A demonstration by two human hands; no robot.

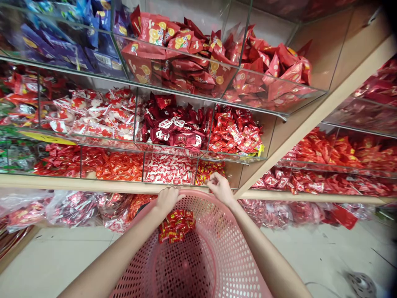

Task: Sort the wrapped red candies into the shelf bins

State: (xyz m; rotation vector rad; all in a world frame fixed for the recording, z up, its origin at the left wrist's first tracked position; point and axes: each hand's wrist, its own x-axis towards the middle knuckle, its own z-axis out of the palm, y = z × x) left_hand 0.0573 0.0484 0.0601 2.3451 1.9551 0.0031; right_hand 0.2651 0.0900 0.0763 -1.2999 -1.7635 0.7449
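Note:
My left hand [166,199] is closed over the far rim of a pink perforated basket [217,265] held against the lowest shelf. Inside the basket lies a small heap of red-and-yellow wrapped candies [176,225]. My right hand [219,187] reaches just past the rim toward the bottom glass bin of red-and-yellow candies [211,169], its fingers curled in a pinch at the bin's front edge. Whether it holds a candy I cannot make out.
Glass-fronted bins on tiered shelves hold wrapped sweets: white-and-red packets [169,169], dark red packs [176,124], red packs [235,134], larger red bags [217,58], blue bags [62,41]. Plastic sacks of candy [71,207] sit below. A wooden divider [310,120] separates more bins at right.

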